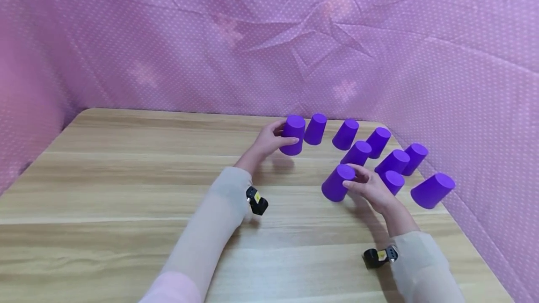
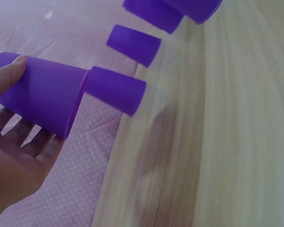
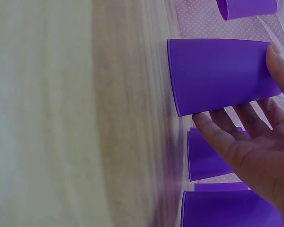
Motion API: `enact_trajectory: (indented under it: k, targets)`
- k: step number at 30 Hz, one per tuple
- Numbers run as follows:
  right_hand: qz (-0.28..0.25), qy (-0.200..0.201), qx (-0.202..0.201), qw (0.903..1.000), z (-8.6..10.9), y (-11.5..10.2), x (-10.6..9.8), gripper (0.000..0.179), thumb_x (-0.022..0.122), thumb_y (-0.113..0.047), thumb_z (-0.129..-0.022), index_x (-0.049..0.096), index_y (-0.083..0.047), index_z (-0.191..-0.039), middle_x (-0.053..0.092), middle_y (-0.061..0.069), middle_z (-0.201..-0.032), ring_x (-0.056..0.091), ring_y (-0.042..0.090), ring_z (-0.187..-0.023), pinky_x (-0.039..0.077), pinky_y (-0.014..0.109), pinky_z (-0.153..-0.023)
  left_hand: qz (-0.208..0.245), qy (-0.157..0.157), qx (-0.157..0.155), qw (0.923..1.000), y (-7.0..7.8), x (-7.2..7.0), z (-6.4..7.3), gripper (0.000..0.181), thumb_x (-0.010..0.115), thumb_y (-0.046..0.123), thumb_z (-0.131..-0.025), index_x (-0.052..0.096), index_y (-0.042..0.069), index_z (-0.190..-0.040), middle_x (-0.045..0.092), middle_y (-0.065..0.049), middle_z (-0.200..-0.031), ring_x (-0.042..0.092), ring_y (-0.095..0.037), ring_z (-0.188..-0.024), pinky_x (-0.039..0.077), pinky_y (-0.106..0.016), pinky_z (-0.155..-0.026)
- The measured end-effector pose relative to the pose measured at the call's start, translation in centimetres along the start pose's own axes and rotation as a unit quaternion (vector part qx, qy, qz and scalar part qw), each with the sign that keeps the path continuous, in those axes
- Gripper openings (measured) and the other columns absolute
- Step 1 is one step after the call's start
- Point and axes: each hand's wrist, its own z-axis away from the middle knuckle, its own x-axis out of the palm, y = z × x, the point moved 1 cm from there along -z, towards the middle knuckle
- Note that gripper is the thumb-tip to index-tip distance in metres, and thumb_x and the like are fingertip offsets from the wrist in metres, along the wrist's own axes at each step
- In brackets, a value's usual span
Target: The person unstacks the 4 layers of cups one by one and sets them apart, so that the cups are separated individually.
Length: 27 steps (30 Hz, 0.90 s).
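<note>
My left hand [image 1: 269, 141] grips an upside-down purple cup [image 1: 293, 134] near the table's far edge, thumb on one side and fingers on the other. In the left wrist view this cup [image 2: 42, 92] hangs above the wood, mouth downward. My right hand [image 1: 372, 190] holds another upside-down purple cup [image 1: 335, 185] nearer to me; its thumb and fingers clasp opposite sides, as the right wrist view shows on the same cup [image 3: 217, 75]. Whether that cup's rim touches the table I cannot tell. Just beyond it stands a third cup [image 1: 358, 152], partly hidden.
Several more upside-down purple cups, such as one at the back [image 1: 316, 129] and one at the far right [image 1: 431, 191], stand spread over the right side of the wooden table [image 1: 126, 191]. A pink dotted cloth [image 1: 168, 50] hangs behind the table and along its sides.
</note>
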Motion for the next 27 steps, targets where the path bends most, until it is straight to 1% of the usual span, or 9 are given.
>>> enact_trajectory:
  k: [3, 5, 9, 14, 19, 24, 25, 26, 27]
  targets:
    - [0.000, -0.001, 0.000, 1.0000, -0.2, -0.1, -0.1, 0.044, 0.063, -0.009, -0.078, 0.046, -0.004, -0.119, 0.055, -0.001, -0.098, 0.053, 0.011, -0.085, 0.047, 0.030, -0.076, -0.014, 0.015, 0.016, 0.9997, 0.0, 0.9, -0.3, 0.059, 0.071, 0.012, -0.070, 0.047, 0.008, -0.123, 0.052, -0.009, -0.116, 0.048, -0.021, -0.104, 0.040, -0.031, -0.087]
    - [-0.004, 0.000, 0.003, 1.0000, -0.3, 0.0, -0.1, 0.043, 0.063, -0.008, -0.078, 0.047, -0.005, -0.118, 0.055, -0.001, -0.097, 0.053, 0.011, -0.085, 0.047, 0.031, -0.076, -0.022, 0.023, 0.021, 0.9992, -0.2, 1.5, -0.4, 0.058, 0.071, 0.013, -0.070, 0.047, 0.008, -0.123, 0.052, -0.009, -0.116, 0.049, -0.021, -0.103, 0.040, -0.030, -0.087]
    - [-0.013, -0.001, 0.004, 0.9999, -0.4, 0.0, -0.1, 0.041, 0.062, -0.006, -0.078, 0.048, -0.007, -0.117, 0.056, -0.001, -0.097, 0.053, 0.011, -0.084, 0.047, 0.030, -0.075, -0.026, 0.027, 0.019, 0.9991, -0.6, 2.3, -0.6, 0.057, 0.072, 0.014, -0.070, 0.048, 0.008, -0.122, 0.053, -0.009, -0.115, 0.049, -0.021, -0.102, 0.040, -0.031, -0.087]
    - [-0.003, 0.001, -0.001, 1.0000, -0.4, 0.1, 0.0, 0.045, 0.063, -0.008, -0.078, 0.046, -0.004, -0.119, 0.056, 0.000, -0.097, 0.053, 0.011, -0.084, 0.048, 0.028, -0.073, -0.023, 0.026, 0.010, 0.9994, -1.1, 2.7, -0.8, 0.058, 0.072, 0.013, -0.070, 0.048, 0.008, -0.123, 0.053, -0.010, -0.114, 0.049, -0.023, -0.103, 0.039, -0.032, -0.087]
    - [0.004, 0.008, 0.010, 0.9999, -0.4, 0.2, 0.0, 0.047, 0.065, -0.011, -0.077, 0.046, -0.004, -0.120, 0.055, 0.000, -0.097, 0.053, 0.011, -0.084, 0.047, 0.028, -0.073, -0.031, 0.020, -0.009, 0.9993, -1.4, 3.2, -0.7, 0.059, 0.071, 0.013, -0.070, 0.047, 0.009, -0.124, 0.052, -0.008, -0.116, 0.048, -0.022, -0.104, 0.039, -0.032, -0.088]
    - [-0.005, 0.008, 0.012, 0.9999, -0.2, 0.2, 0.1, 0.047, 0.064, -0.009, -0.077, 0.045, -0.003, -0.120, 0.055, 0.001, -0.098, 0.053, 0.012, -0.085, 0.047, 0.030, -0.075, -0.036, 0.008, -0.018, 0.9991, -1.8, 4.4, -0.8, 0.060, 0.072, 0.013, -0.069, 0.047, 0.011, -0.124, 0.052, -0.007, -0.116, 0.048, -0.020, -0.104, 0.039, -0.031, -0.088]
    - [-0.006, 0.008, 0.012, 0.9999, -0.2, 0.2, 0.1, 0.048, 0.064, -0.009, -0.077, 0.045, -0.002, -0.120, 0.055, 0.001, -0.099, 0.053, 0.012, -0.086, 0.047, 0.031, -0.076, -0.036, 0.006, -0.016, 0.9992, -1.9, 4.6, -0.8, 0.060, 0.073, 0.014, -0.069, 0.048, 0.011, -0.123, 0.053, -0.006, -0.115, 0.049, -0.019, -0.104, 0.038, -0.030, -0.089]
    - [-0.008, 0.009, 0.012, 0.9999, -0.1, 0.1, 0.1, 0.048, 0.064, -0.008, -0.077, 0.044, -0.001, -0.120, 0.055, 0.002, -0.099, 0.053, 0.012, -0.086, 0.047, 0.032, -0.076, -0.033, 0.005, 0.003, 0.9994, -2.7, 5.0, -1.2, 0.061, 0.074, 0.019, -0.067, 0.049, 0.013, -0.122, 0.054, -0.005, -0.114, 0.050, -0.018, -0.103, 0.040, -0.028, -0.087]
    - [-0.010, 0.008, 0.011, 0.9999, -0.1, 0.1, 0.1, 0.049, 0.063, -0.007, -0.077, 0.043, 0.001, -0.121, 0.055, 0.002, -0.099, 0.053, 0.012, -0.086, 0.047, 0.032, -0.077, -0.032, 0.006, 0.006, 0.9994, -2.8, 5.3, -1.2, 0.061, 0.075, 0.021, -0.067, 0.049, 0.013, -0.122, 0.054, -0.004, -0.114, 0.050, -0.017, -0.102, 0.039, -0.028, -0.087]
